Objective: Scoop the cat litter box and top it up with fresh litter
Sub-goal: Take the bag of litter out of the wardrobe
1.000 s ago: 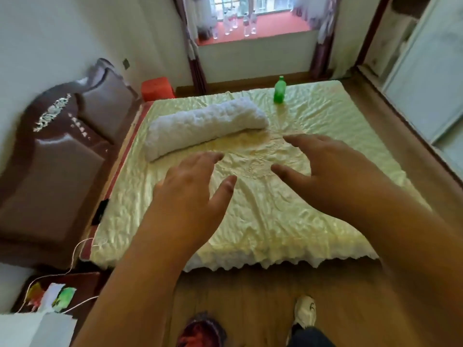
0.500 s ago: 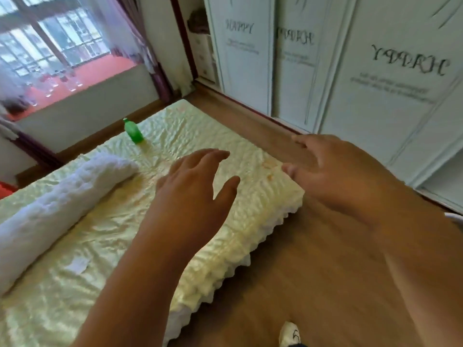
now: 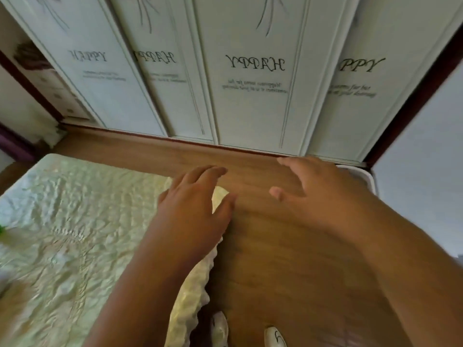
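1. Litter box: I cannot tell it for sure in this view. A white rim [image 3: 367, 177] with a rounded corner shows on the floor just behind the right hand, at the foot of the wardrobe. Most of it is hidden by the hand, so it is not clear if this is the box.
2. The left hand [image 3: 195, 209] is held palm down with the fingers spread wide and a little bent. It holds nothing. It hangs over the corner of the bed, where the cover meets the floor.
3. The right hand [image 3: 323, 194] is also palm down and spread wide, with the thumb pointing toward the left hand. It holds nothing and hangs over the floor. The two hands are near each other but apart.
4. The bed cover [image 3: 75, 221] is pale yellow-green, shiny and wrinkled, with a scalloped edge that hangs down on the floor side. It fills the lower left of the view.
5. The wooden floor [image 3: 275, 271] is brown and runs between the bed and the wardrobe.
6. The wardrobe doors [image 3: 250, 83] are white panels that stand side by side along the top of the view. Each carries the word "HAPPY" in dark script, on some panels mirrored, with smaller lines under it that are too blurred to read.
7. Two light shoes [image 3: 219, 329] of the person show at the bottom edge, on the floor beside the bed.
8. A small green thing [image 3: 2, 230] lies on the cover at the left edge, too blurred to name.
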Motion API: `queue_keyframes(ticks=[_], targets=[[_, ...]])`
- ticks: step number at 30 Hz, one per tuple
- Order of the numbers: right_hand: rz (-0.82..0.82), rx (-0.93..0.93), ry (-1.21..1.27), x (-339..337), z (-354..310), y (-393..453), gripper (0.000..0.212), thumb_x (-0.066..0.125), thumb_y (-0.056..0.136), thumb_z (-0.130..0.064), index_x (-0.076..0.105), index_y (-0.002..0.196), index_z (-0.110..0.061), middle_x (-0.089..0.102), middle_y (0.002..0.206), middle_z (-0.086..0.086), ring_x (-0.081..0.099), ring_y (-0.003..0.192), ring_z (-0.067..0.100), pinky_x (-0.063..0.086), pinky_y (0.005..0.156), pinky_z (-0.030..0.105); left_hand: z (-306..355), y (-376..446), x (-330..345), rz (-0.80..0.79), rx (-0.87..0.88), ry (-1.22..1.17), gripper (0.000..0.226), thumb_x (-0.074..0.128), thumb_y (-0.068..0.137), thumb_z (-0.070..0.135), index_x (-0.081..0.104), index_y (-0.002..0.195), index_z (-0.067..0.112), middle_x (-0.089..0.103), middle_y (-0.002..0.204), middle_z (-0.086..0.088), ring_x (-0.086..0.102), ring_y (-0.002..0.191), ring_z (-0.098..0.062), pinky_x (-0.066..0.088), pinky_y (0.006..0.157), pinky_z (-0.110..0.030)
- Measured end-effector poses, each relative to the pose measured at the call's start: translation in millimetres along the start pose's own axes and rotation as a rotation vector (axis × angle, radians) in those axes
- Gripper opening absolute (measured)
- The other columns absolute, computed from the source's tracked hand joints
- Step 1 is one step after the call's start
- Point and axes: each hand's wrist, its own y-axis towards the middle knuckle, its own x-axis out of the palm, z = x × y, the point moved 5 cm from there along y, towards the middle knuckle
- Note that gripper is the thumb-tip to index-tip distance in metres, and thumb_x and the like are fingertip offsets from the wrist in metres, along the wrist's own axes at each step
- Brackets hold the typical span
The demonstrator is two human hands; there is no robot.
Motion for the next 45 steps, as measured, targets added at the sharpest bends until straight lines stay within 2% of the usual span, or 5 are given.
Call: queue_keyframes(ticks=[16,23,31,41,45], targets=[[0.288,0.428,0.053,-15.7,1.1,-7.2,0.067,0.052,0.093,-0.065,0.035,0.152,-0.040,0.042,0.157,-0.009,0.047,0.138,0.019,0.043,0.108,0.040,-5.3,103.4,-12.3,-0.219,0.432,-0.019,0.049,0.047,0.098,0.054,0.041,0.145,0.043,0.041,0.152,0.019,0.031,0.145,-0.009,0.032,0.118,-0.048],[0.328,0.480,0.040,-16.7,3.1,8.2,0.065,0.051,0.092,-0.066,0.038,0.150,-0.039,0.045,0.154,-0.011,0.050,0.134,0.017,0.047,0.107,0.041,5.2,137.0,-4.9,-0.247,0.513,-0.012,0.050,0.046,0.098,0.056,0.039,0.146,0.043,0.040,0.152,0.019,0.030,0.145,-0.009,0.032,0.119,-0.046],[0.306,0.448,0.069,-27.3,35.8,73.9,0.066,0.050,0.096,-0.061,0.031,0.155,-0.037,0.038,0.158,-0.011,0.043,0.140,0.016,0.042,0.113,0.043,20.6,201.2,16.9,-0.257,0.458,0.044,0.051,0.044,0.098,0.059,0.038,0.146,0.044,0.038,0.153,0.021,0.029,0.145,-0.009,0.030,0.118,-0.043],[0.215,0.292,0.052,-98.3,115.0,216.9,0.068,0.049,0.097,-0.060,0.025,0.157,-0.036,0.030,0.163,-0.010,0.035,0.146,0.018,0.035,0.115,0.042,78.5,325.6,28.6,-0.135,0.334,0.060,0.050,0.047,0.098,0.056,0.039,0.146,0.043,0.039,0.152,0.022,0.032,0.143,-0.008,0.032,0.117,-0.045],[0.170,0.215,-0.005,-120.5,129.4,273.5,0.069,0.047,0.098,-0.061,0.024,0.157,-0.035,0.030,0.163,-0.007,0.044,0.140,0.019,0.039,0.113,0.043,84.3,364.6,36.2,-0.094,0.243,0.010,0.050,0.048,0.098,0.055,0.041,0.146,0.041,0.041,0.151,0.020,0.033,0.143,-0.009,0.033,0.117,-0.047]])
